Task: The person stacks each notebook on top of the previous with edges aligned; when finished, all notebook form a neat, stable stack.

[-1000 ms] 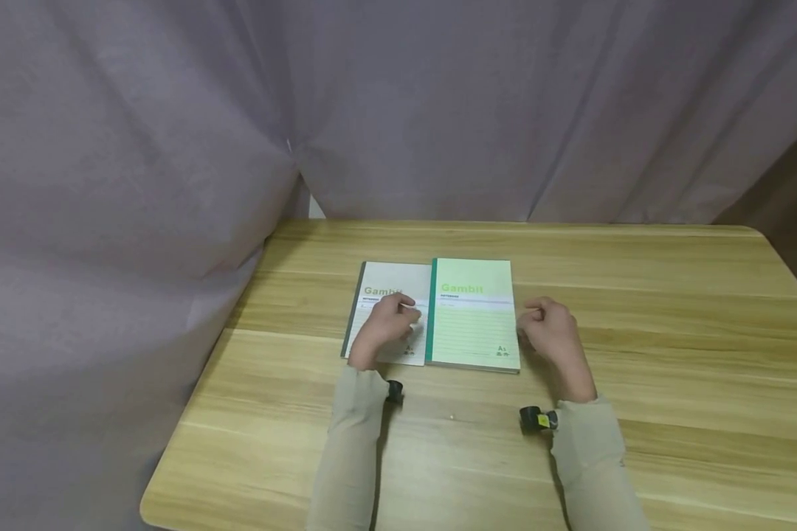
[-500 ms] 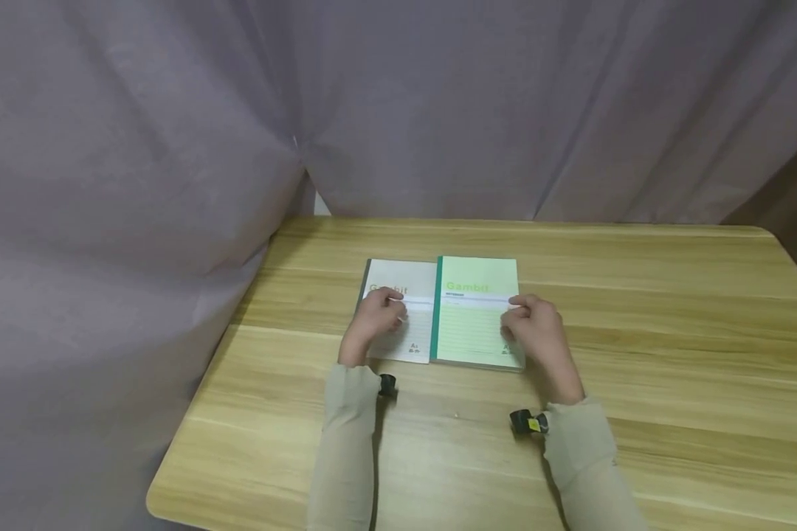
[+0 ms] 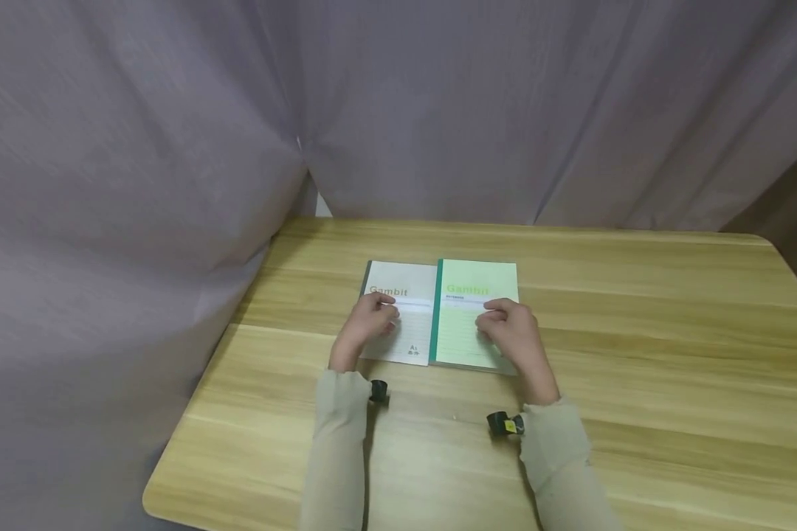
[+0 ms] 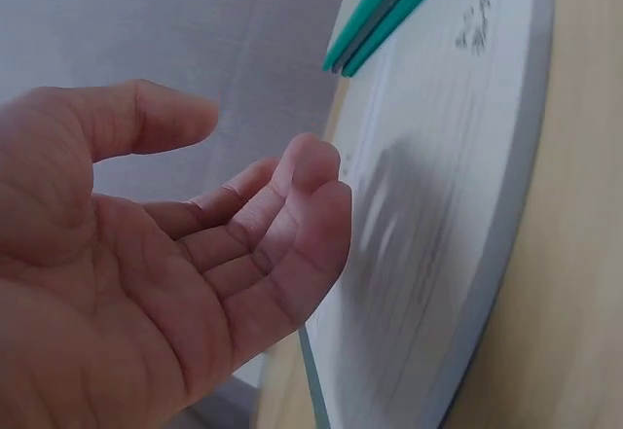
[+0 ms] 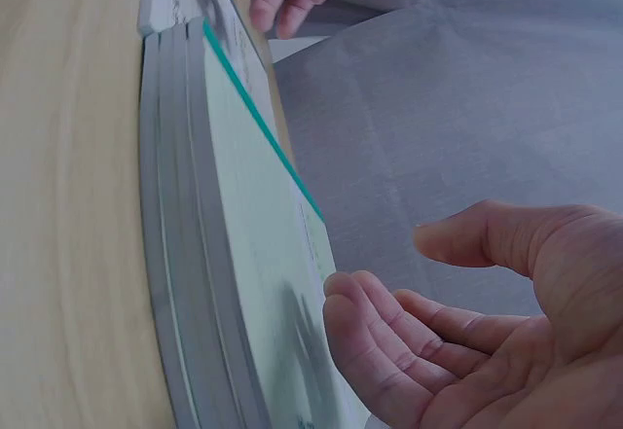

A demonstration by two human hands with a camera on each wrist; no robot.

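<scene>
Two "Gambit" notebooks lie side by side on the wooden table (image 3: 637, 332). The grey-white notebook (image 3: 408, 299) is on the left, the green notebook (image 3: 468, 295) on the right; the green one tops a small stack (image 5: 180, 283). My left hand (image 3: 370, 323) hovers just over the grey-white notebook (image 4: 438, 225), fingers loosely curled and holding nothing (image 4: 282, 244). My right hand (image 3: 510, 328) is over the green cover, fingers relaxed and empty (image 5: 389, 351). Whether either hand touches the cover I cannot tell.
A grey curtain (image 3: 398, 110) hangs behind and to the left of the table. The table's left edge (image 3: 192, 413) and near edge are close to my arms. Bare wood stretches to the right of the notebooks.
My right hand has moved left from beside the green notebook to over its cover. My left hand has slid slightly left and toward me on the grey-white notebook.
</scene>
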